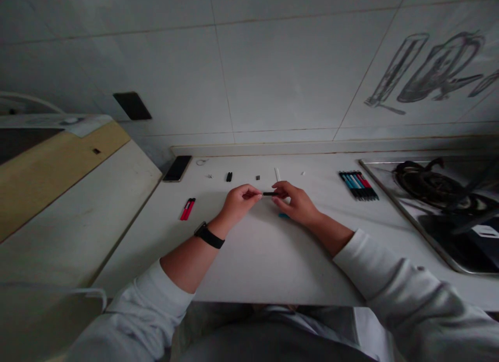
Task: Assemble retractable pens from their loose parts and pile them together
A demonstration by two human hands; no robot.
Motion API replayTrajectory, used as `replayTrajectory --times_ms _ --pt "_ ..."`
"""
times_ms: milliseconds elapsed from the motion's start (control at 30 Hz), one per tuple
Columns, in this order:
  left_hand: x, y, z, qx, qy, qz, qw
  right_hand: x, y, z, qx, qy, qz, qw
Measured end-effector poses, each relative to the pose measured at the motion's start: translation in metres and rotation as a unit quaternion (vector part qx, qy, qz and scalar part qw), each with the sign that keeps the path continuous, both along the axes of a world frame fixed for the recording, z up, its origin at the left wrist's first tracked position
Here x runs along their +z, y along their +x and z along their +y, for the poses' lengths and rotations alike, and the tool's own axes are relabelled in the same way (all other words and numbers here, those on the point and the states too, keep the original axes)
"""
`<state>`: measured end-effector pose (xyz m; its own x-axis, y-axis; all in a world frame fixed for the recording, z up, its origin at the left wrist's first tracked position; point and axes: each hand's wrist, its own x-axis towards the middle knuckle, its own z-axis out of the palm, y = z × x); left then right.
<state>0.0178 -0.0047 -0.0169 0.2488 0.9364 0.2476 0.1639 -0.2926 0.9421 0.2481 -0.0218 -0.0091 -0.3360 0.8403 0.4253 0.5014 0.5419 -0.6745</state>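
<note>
Over white countertop [265,263], pinching slim black tube [268,194] between near-closed left hand [238,202] and right hand [298,203]; seemingly mid-assembly, needing steady alignment.

Left fingers [254,199] and right fingers [279,202] hold a black piece [268,194] over a white counter [257,263].

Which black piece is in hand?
The short black piece held between left hand and right hand; the black pair and tiny dark pieces lie on the counter.
</note>
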Motion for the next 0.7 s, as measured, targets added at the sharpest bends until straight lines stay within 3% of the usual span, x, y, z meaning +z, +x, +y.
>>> replayTrajectory --times_ms 700 --pt "0.0000 -0.0013 0.0006 0.005 0.026 0.033 0.999 -0.0011 0.0023 0.0026 -0.005 0.028 -0.064 0.998"
